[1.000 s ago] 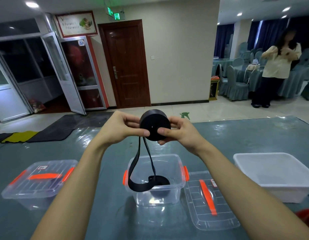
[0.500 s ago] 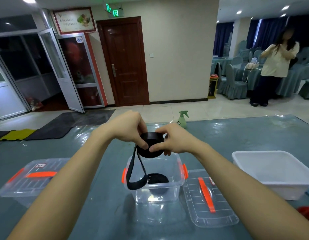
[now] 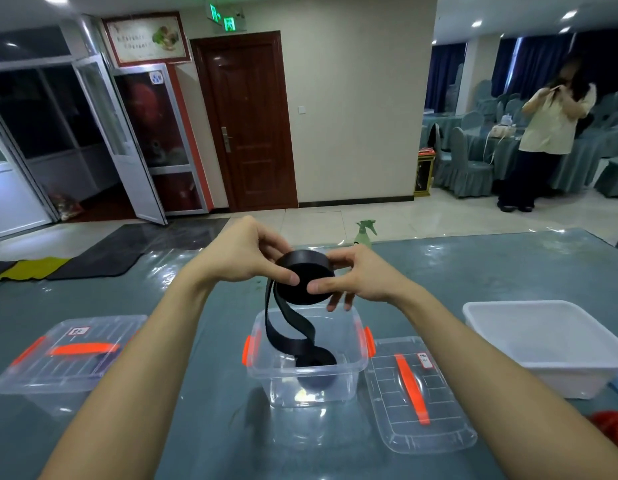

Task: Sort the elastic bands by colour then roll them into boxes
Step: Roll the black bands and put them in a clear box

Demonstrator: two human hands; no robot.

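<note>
Left hand [image 3: 245, 258] and right hand [image 3: 363, 278] each pinch the black roll [image 3: 302, 278] by its sides, thumbs on the near face. The roll is held above the open box [image 3: 349, 382], mid-worktop [image 3: 474, 265]. Its tail [image 3: 287, 327] hangs into the box. The lid [image 3: 418, 393] lies just right of the box.

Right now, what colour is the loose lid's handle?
The handle is orange; head view shows it.
</note>
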